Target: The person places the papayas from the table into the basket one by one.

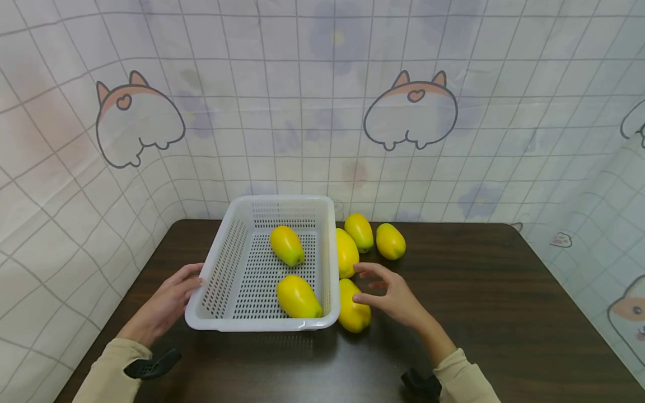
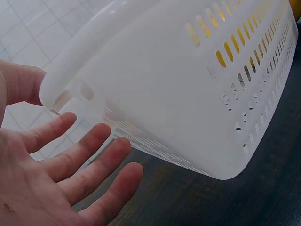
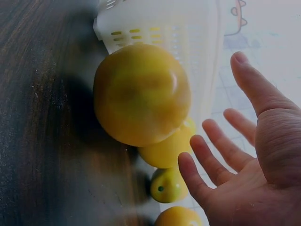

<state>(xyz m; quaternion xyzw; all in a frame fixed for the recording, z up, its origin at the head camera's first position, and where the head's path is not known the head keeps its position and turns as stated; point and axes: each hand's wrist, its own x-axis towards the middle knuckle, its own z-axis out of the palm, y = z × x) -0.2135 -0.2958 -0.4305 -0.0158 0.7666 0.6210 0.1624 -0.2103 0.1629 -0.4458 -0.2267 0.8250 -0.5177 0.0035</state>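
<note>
A white perforated plastic basket [image 1: 242, 322] stands on the dark table with two plump yellow, mango-like fruits inside, one fruit [image 1: 286, 245] toward the back and another fruit [image 1: 299, 296] at the front right. My left hand [image 1: 171, 296] is at the basket's left rim, thumb against the rim and fingers [image 2: 96, 143] spread loosely below it. Just right of the basket, my right hand [image 1: 390, 294] hovers with thumb and fingers apart over the nearest loose yellow fruit [image 1: 355, 308]. In the right wrist view, that fruit [image 3: 141, 94] sits in front of the palm with nothing held.
More yellow fruits line the basket's right side: one fruit [image 1: 346, 254] beside its wall, another fruit [image 1: 359, 232] behind, and a third fruit [image 1: 390, 242] farther right. The brown table [image 1: 478, 291] extends to the right. A white grid-patterned cloth [image 1: 312, 112] hangs behind and at both sides.
</note>
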